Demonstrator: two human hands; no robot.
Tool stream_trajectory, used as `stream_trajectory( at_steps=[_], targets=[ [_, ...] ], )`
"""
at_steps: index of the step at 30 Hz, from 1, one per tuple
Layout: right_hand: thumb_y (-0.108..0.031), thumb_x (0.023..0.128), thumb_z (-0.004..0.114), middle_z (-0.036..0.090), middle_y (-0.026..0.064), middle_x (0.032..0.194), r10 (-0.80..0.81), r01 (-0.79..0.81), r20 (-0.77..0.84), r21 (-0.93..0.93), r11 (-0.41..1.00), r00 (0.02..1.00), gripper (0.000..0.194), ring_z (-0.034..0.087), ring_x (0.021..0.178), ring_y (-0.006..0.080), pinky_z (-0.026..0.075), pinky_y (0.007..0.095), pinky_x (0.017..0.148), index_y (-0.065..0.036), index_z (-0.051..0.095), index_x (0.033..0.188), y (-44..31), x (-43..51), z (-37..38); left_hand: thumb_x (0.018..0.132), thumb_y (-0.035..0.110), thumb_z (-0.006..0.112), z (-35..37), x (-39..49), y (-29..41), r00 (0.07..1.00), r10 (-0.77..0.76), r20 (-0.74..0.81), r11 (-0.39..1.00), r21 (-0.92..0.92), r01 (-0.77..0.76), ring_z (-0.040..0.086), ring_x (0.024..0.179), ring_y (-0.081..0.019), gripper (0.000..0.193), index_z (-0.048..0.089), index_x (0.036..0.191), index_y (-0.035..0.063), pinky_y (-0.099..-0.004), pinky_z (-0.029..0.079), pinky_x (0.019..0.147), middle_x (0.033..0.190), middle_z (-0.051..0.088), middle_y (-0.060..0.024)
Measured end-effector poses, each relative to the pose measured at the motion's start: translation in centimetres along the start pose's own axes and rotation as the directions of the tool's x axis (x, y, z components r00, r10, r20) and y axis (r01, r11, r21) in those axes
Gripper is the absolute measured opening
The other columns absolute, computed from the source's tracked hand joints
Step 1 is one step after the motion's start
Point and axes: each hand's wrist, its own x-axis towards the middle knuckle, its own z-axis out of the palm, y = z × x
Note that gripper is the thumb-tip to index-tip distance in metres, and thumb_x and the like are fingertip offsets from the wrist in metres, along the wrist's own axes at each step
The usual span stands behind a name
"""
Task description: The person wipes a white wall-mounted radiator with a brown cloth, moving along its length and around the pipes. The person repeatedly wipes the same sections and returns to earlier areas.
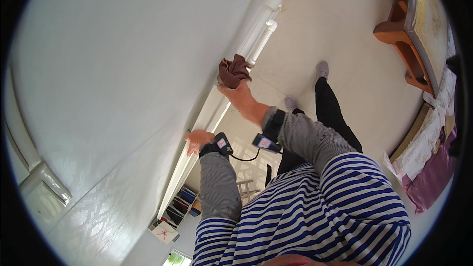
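My right hand grips a crumpled brown cloth and presses it against a thick white pipe along the pale wall. Beside this pipe runs a thinner white pipe, and both end in elbows at the far end. Lower along the same white run, my left hand rests on its top, fingers spread over the edge, no loose object visible in it. Black straps with small boxes, the left one and the right one, sit on my wrists, and a black cable shows between them.
A wooden table with a patterned cover stands at right, near a purple cushion and a white cloth cover. A rack holding several items is at lower left. Tiled floor lies around my feet.
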Motion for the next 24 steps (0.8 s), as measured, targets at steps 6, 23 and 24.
stream_trajectory(
  at_steps=[6, 23, 24],
  targets=[
    [-0.032, 0.09, 0.077, 0.059, 0.0021, 0.124, 0.143, -0.135, -0.002, 0.305, 0.943, 0.99, 0.06, 0.052, 0.111, 0.0127, 0.041, 0.0318, 0.101, -0.006, 0.048, 0.135, -3.9, -1.0, 0.0, 0.098, 0.048, 0.04, -0.1, 0.0, 0.1, 1.0, -0.006, 0.009, 1.0, 0.011, 0.006, 0.035, 0.144, -0.0262, 0.071, 0.023, 0.156, 0.0111, -0.059, 0.021, 0.116, 0.153, 0.04, -0.0133],
    [-0.017, 0.08, 0.079, 0.062, 0.0141, 0.119, -0.001, 0.014, -0.427, 0.027, 1.0, 0.904, 0.058, 0.063, 0.109, 0.0263, 0.054, 0.0373, 0.092, -0.002, 0.048, 0.126, -5.3, 4.5, 0.1, 0.1, 0.039, 0.045, -0.3, 1.1, 0.0, 0.995, -0.049, -0.089, 0.997, 0.055, 0.054, 0.049, 0.133, -0.0323, 0.059, 0.037, 0.152, 0.0102, -0.065, 0.035, 0.107, 0.143, 0.054, -0.0135],
    [-0.018, 0.08, 0.079, 0.063, 0.0164, 0.12, -0.046, 0.052, -0.444, 0.002, 0.999, 0.895, 0.057, 0.063, 0.11, 0.0288, 0.053, 0.0378, 0.093, -0.001, 0.048, 0.125, -5.3, 4.7, 0.0, 0.1, 0.035, 0.05, -0.1, 1.6, 0.1, 0.984, -0.05, -0.169, 0.996, 0.059, 0.061, 0.056, 0.127, -0.0339, 0.055, 0.042, 0.149, 0.0098, -0.0657, 0.041, 0.102, 0.138, 0.059, -0.0123]
  ],
)
